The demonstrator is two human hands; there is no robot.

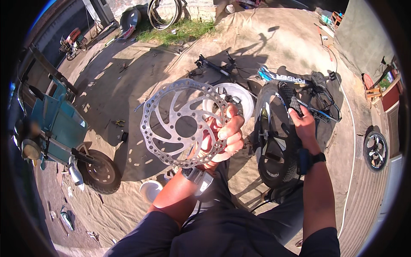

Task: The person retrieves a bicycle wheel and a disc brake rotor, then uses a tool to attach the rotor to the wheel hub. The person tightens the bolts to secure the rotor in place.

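Left hand [229, 132] pinching metal disc [176, 118] by its right edge, raised near centre. Right hand [306, 126] touching knobby tyre [292, 160], right — cannot tell whether gripping. Beyond: white basin [240, 91]; farther right — blue bicycle frame [274, 77].

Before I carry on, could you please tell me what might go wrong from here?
Your bare left grip is pressed against the perforated disc rotor, so its edges could nick your fingers or skin oil could soil its surface. The wheel might roll or tip if your right grip leaves its tyre. The white basin holds loose parts, which a dropped rotor could perhaps scatter.
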